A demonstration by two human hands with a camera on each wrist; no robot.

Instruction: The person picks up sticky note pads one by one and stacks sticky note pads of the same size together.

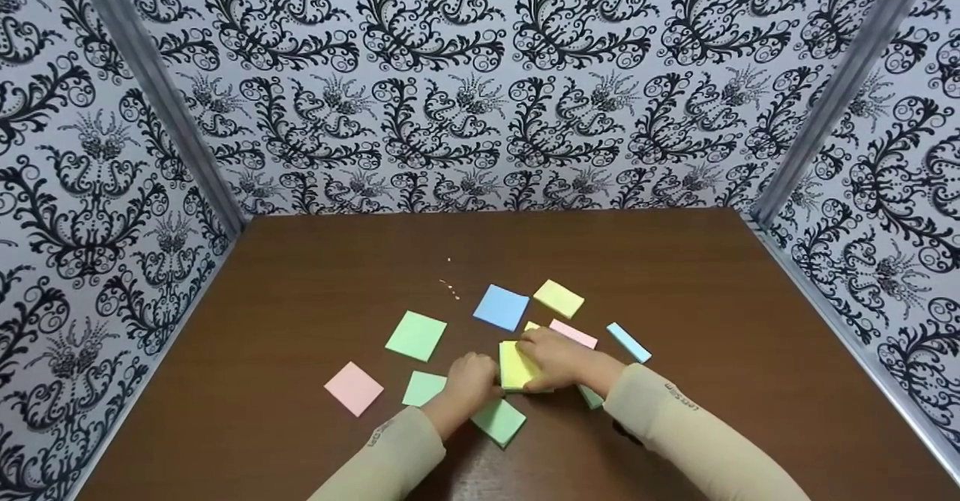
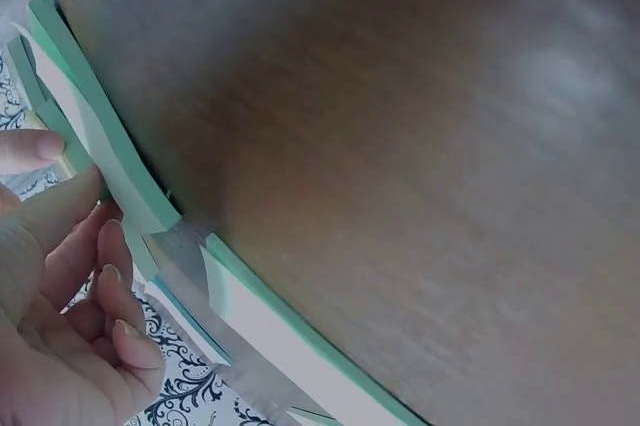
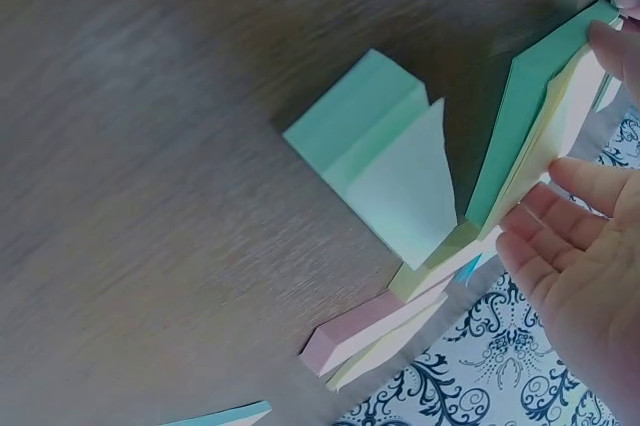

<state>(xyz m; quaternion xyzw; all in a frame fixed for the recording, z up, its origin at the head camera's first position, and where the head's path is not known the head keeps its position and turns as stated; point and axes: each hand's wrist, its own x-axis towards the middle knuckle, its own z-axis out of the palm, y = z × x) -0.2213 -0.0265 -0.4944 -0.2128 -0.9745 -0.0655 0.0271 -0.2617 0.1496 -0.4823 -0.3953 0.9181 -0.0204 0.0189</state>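
Left hand (image 1: 474,375) in a pinch on the green sticky-note pad (image 3: 530,96), right hand's (image 1: 553,357) fingers snug round the yellow pad (image 1: 517,366) on top

A yellow notepad (image 1: 517,366) lies on a green pad (image 3: 522,106).

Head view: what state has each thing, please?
Right grip: holds yellow stack
Left grip: curled, pinch unclear
Yellow stack: held, partly covered
Left pink pad: flat
Blue square: flat
Far yellow pad: flat
Far green pad: flat
Nearer green pads: partly hidden
Right pink pad: partly hidden
Blue strip: uncovered
Yellow sliver: mostly hidden
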